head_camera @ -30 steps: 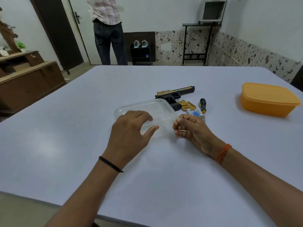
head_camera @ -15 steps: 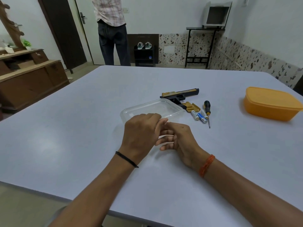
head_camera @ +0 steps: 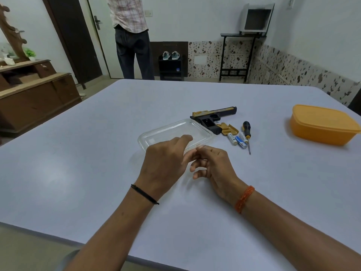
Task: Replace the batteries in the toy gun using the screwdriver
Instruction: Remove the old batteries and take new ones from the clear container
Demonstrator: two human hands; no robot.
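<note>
We see a brown cabinet (head_camera: 35, 98) far left, off the table (head_camera: 78, 163). Our left hand (head_camera: 166, 163) rests loosely open on the near edge of a clear lid (head_camera: 175, 132). Our right hand (head_camera: 214, 167) touches it, fingers curled; we cannot tell if it holds anything. Behind the lid lie the toy gun (head_camera: 213, 116), its gold cover (head_camera: 229, 130), batteries (head_camera: 237, 138) and screwdriver (head_camera: 247, 133). An orange box (head_camera: 322, 124) sits far right.

Walls: white (head_camera: 195, 18) above, with a speckled tile band (head_camera: 207, 61) along the base.
Door: dark (head_camera: 72, 36), at rear left.
Sideboard: brown wood (head_camera: 33, 98), left, carrying a small plant (head_camera: 30, 53).
Stand: black metal frame (head_camera: 242, 55) at rear right, bearing an open white box (head_camera: 256, 18).
Shoe rack: black (head_camera: 171, 66), with a pair of shoes (head_camera: 171, 55) on top.
Desk: pale lavender top (head_camera: 78, 153).
Bystander: a person (head_camera: 130, 36) standing near the door.
</note>
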